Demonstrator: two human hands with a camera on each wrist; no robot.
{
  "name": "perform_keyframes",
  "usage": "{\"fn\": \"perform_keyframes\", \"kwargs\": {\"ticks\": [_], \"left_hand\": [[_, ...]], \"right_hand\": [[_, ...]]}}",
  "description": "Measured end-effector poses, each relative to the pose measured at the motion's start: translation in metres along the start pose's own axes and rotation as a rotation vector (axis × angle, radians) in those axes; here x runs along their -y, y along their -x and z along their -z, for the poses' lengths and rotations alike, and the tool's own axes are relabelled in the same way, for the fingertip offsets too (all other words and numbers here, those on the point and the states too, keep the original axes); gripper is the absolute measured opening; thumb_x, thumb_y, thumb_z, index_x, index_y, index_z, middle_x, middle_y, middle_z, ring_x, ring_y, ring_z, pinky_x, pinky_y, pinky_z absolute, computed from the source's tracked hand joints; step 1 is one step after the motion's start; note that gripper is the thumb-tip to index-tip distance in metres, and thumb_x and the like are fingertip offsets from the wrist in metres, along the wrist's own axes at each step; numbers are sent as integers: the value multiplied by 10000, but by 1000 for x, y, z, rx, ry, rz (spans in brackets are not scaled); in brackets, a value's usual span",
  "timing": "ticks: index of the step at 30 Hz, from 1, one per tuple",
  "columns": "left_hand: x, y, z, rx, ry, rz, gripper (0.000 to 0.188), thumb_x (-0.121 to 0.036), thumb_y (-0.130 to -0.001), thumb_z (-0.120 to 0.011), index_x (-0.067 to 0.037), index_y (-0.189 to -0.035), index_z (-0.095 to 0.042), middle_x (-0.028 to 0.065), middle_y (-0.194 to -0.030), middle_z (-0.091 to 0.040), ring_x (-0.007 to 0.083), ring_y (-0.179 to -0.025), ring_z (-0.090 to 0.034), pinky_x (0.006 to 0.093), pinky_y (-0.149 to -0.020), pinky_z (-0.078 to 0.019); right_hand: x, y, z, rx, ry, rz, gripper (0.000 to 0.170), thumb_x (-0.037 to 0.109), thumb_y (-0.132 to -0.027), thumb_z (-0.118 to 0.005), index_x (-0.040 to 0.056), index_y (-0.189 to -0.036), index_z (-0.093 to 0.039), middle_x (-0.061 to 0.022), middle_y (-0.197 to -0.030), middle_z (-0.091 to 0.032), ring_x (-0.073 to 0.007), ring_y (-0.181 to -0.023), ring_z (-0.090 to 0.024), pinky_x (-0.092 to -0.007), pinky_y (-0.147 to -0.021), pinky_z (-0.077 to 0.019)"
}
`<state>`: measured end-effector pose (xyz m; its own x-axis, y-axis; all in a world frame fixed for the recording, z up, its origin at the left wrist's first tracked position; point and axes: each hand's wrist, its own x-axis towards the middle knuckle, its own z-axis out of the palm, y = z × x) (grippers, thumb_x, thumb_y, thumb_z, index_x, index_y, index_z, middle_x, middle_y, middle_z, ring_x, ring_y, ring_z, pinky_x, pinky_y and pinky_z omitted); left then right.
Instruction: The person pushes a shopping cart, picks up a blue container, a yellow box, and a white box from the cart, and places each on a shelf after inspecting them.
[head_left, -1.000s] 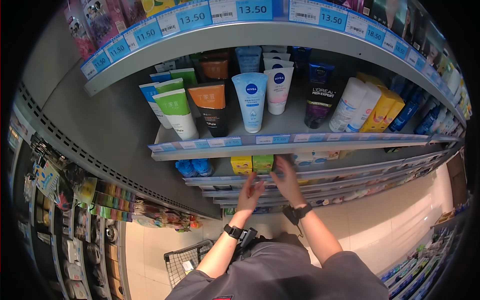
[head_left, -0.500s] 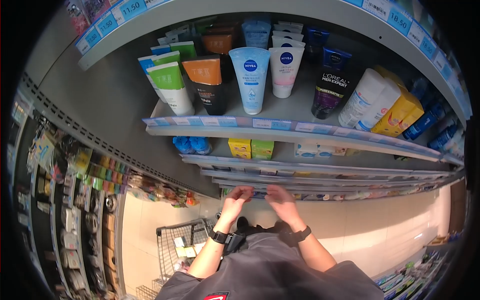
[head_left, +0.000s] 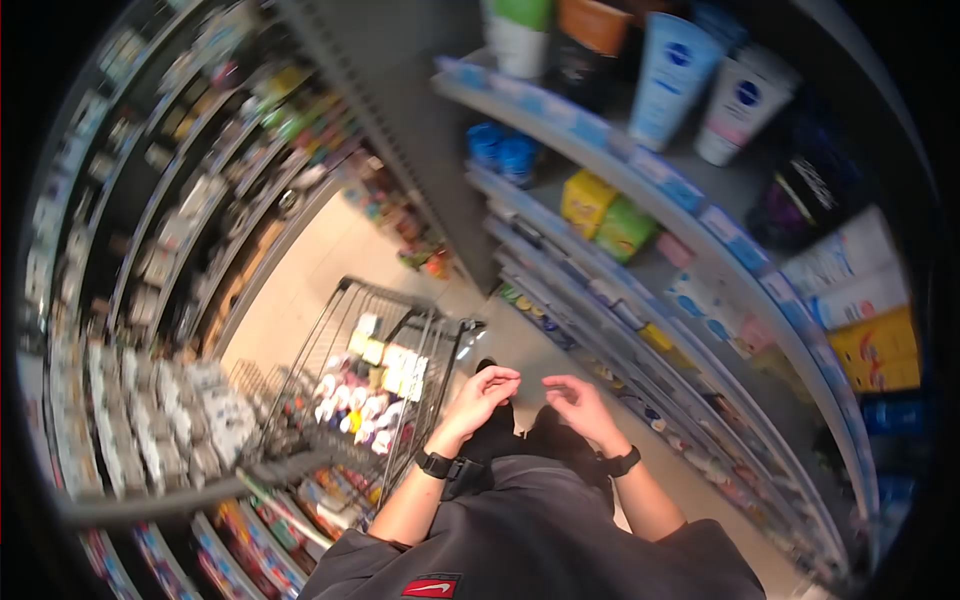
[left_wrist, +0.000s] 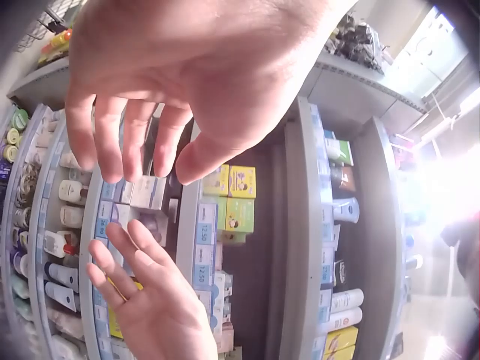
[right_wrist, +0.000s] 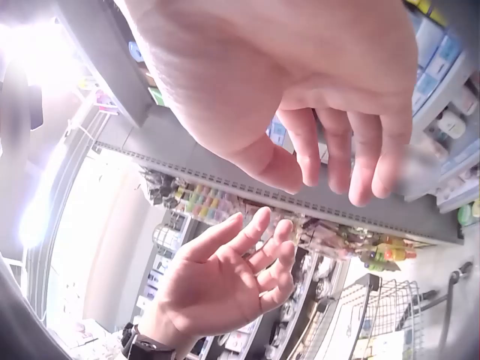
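In the head view both hands hover in front of the body, apart, palms turned inward, holding nothing. The left hand [head_left: 478, 403] has its fingers loosely bent, nearest the cart [head_left: 345, 405]. To its right the right hand [head_left: 587, 410] hangs in the same relaxed way, closer to the shelves. The left wrist view has the left hand [left_wrist: 187, 75] large at the top with the right hand [left_wrist: 161, 311] below. From the right wrist camera, the right hand [right_wrist: 300, 90] fills the top and the left hand [right_wrist: 225, 281] appears lower down, its fingers spread a little.
Tubes such as a blue one [head_left: 672, 80] stand on the upper right shelf. Yellow [head_left: 588, 200] and green boxes [head_left: 625, 228] sit on the level below. The wire cart holds many small items. More stocked shelves [head_left: 150, 250] line the left side, with pale floor [head_left: 310, 260] between.
The head view has swung left and tilted, so the cart appears larger and the shelves have shifted to the right. Both hands have drawn back from the yellow and green boxes, still holding nothing.
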<state>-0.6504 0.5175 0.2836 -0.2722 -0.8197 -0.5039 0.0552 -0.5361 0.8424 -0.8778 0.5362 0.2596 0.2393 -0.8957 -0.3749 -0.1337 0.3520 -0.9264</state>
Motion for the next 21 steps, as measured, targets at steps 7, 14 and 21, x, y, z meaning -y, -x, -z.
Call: {"fn": "perform_keyframes", "kwargs": {"ticks": [7, 14, 21], "left_hand": [[22, 43, 28, -160, 134, -89, 273, -210, -948, -655, -62, -1175, -621, 17, -1083, -646, 94, -986, -603, 244, -831, -470], [27, 95, 101, -226, 120, -215, 291, -189, -953, -639, -19, -1188, -605, 52, -1128, -635, 117, -1020, -596, 265, -885, -478], [62, 149, 197, -373, 208, -319, 271, -191, -958, -634, -33, -1178, -615, 36, -1072, -659, 100, -995, -599, 246, -858, -470]], "right_hand": [[20, 4, -59, 262, 114, 43, 271, 105, -910, -638, 14, -1165, -655, -82, -1137, -663, -160, -951, -673, -291, -822, -538], [30, -23, -153, 395, 226, 57, 296, 184, -909, -668, 20, -1155, -662, -90, -1030, -707, -168, -924, -675, -319, -823, -532], [45, -52, -273, 546, 326, 63, 323, 237, -905, -687, 20, -1145, -664, -77, -923, -704, -125, -831, -637, -298, -755, -513]]}}
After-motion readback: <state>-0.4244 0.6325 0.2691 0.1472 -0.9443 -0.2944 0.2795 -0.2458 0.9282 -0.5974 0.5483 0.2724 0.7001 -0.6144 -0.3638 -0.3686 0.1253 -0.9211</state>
